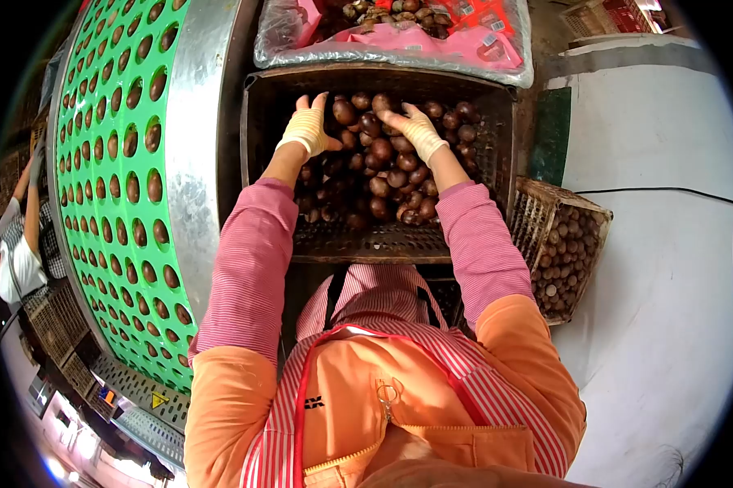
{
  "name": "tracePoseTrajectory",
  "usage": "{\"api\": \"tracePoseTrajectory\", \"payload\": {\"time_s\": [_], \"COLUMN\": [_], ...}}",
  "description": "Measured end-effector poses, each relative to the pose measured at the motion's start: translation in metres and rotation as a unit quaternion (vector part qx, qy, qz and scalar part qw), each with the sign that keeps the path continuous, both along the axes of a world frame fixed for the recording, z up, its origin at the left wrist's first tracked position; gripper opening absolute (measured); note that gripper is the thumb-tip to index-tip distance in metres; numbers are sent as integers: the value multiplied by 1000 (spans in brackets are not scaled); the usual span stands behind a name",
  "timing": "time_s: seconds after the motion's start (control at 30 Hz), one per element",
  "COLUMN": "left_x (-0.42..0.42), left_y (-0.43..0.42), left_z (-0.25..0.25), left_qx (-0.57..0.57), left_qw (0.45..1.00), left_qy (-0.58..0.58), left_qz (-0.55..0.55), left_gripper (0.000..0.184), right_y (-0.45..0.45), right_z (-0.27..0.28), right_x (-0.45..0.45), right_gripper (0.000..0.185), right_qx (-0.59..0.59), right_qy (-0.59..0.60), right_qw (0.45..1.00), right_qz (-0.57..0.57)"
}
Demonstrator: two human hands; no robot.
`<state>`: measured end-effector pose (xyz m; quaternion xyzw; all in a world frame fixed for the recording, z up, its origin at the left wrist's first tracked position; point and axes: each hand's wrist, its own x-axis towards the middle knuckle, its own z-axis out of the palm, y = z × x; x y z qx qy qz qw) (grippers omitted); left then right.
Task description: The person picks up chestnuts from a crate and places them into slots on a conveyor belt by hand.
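A dark crate holds many round brown-purple fruits. On the left of the pile, my left hand reaches in, its palm wrapped in pale tape, thumb apart from the raised fingers. My right hand, wrapped the same way, rests against fruits at the upper middle of the pile; its thumb points left, and its other fingers are hard to make out. Between the two hands lie several loose fruits.
A green conveyor with fruit in its holes curves along the left behind a metal edge. A lined box stands beyond the crate. A fruit-filled basket is at right. Another person's arm shows far left.
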<state>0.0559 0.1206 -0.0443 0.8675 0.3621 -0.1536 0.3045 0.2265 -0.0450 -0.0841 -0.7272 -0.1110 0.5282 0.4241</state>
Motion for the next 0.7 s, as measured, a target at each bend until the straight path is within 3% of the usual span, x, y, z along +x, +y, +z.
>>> {"api": "tracePoseTrajectory", "payload": {"time_s": [0.17, 0.3, 0.37, 0.5, 0.7], "left_x": [1, 2, 1, -1, -6], "left_y": [2, -13, -15, -28, -45], "left_z": [-15, -35, -35, -26, -21], "left_qx": [-121, -193, -240, -210, -264], "left_qw": [989, 967, 950, 963, 947], "left_qy": [-86, -159, -176, -155, -172], "left_qz": [16, 49, 97, 69, 65], "left_gripper": [121, 127, 127, 126, 122], "right_y": [-8, -7, -6, 0, 12], "right_z": [10, 1, -4, 4, 38], "right_x": [5, 2, 4, -4, -23], "right_gripper": [93, 83, 79, 73, 69], "right_qx": [41, 52, 37, 56, 75], "right_qy": [158, 303, 302, 270, 277], "right_qw": [984, 939, 942, 956, 954], "right_qz": [-75, -154, -139, -100, -86]}}
